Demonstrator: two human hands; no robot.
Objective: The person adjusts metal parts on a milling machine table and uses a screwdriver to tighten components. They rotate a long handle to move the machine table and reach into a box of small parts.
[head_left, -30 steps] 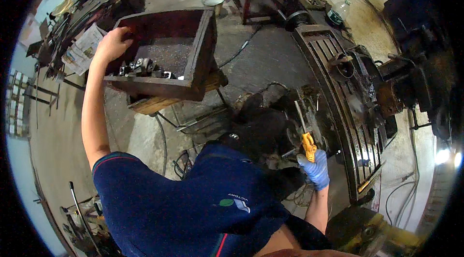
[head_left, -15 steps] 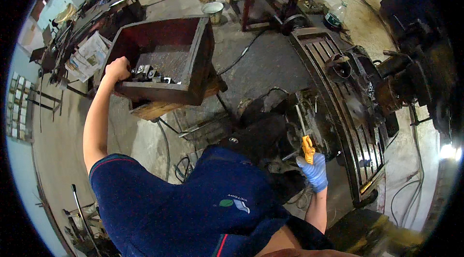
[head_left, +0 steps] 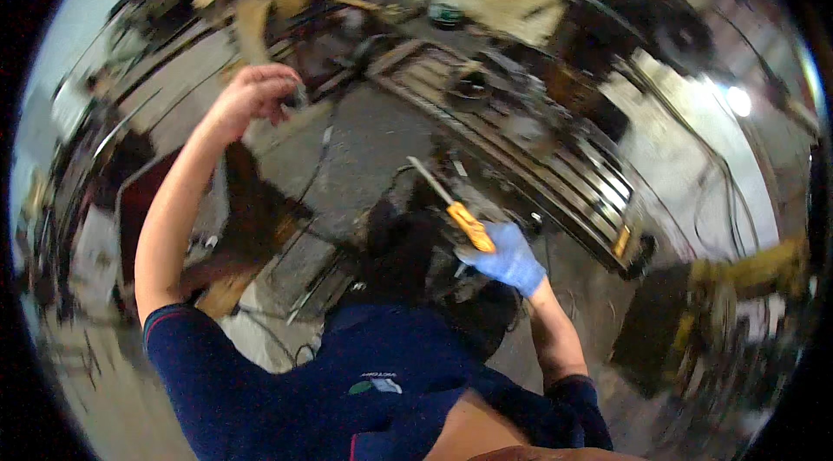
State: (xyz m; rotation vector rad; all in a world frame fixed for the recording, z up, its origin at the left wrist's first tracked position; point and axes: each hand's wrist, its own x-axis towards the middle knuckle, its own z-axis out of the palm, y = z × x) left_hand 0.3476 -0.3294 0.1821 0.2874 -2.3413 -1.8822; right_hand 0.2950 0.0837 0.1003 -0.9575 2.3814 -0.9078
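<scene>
My bare left hand (head_left: 252, 101) is raised over the far side of a dark wooden box (head_left: 243, 205), with its fingers curled around a small dark metal part (head_left: 298, 95). Motion blur hides the part's exact shape. My right hand (head_left: 510, 261), in a blue glove, grips a yellow air blow gun (head_left: 468, 224) whose long thin metal nozzle points up and to the left. A machine table (head_left: 512, 149) with long slots lies beyond that nozzle. Down in the box, a few blurred metal pieces (head_left: 204, 244) show beside my left forearm.
On the machine table stands a dark round fixture (head_left: 471, 85). A clear bottle (head_left: 446, 6) with a green label is behind it. Cables hang along the pale wall at right, and a yellowish bulky object (head_left: 746, 274) sits at lower right. A hose crosses the floor.
My left hand has left the box and swung up and right with a small metal part in it. The view has turned right. My right hand keeps the blow gun, now tilted further left.
</scene>
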